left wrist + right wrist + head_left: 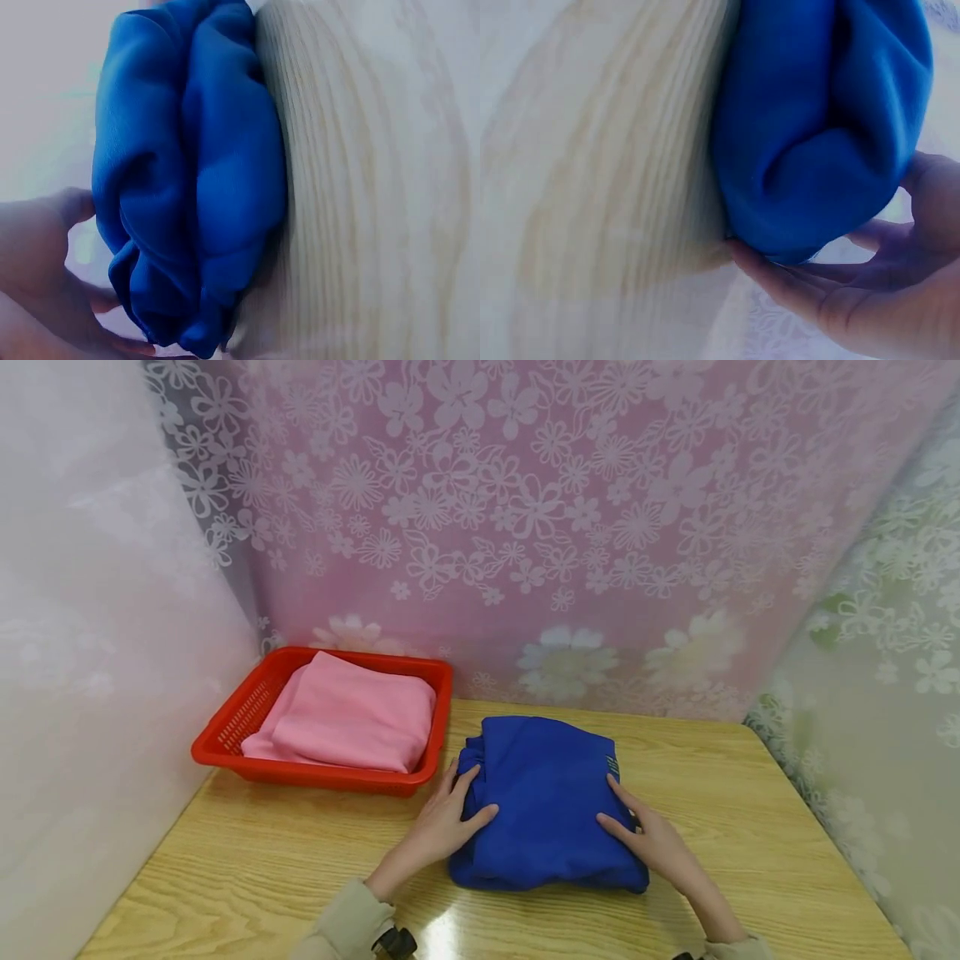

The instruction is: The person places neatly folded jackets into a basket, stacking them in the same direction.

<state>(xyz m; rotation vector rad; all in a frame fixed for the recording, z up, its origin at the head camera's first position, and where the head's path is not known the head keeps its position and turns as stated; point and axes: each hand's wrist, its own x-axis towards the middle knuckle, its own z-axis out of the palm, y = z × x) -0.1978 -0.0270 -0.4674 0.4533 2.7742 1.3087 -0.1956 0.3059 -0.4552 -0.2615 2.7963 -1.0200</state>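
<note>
A thick folded blue garment lies on the table, with a small patch of light print at its right edge. My left hand holds its left side, thumb on the top and fingers spread along the edge. On the opposite side my right hand holds the garment, its thumb also on top. The right wrist view shows the fingers of the right hand reaching low around the rolled end of the blue garment. Stacked soft folds of the garment show in the left wrist view.
A red plastic basket with slotted sides stands at the back left of the wooden table. Folded pink cloth lies inside it. Flower-patterned curtains enclose the table at the back and both sides.
</note>
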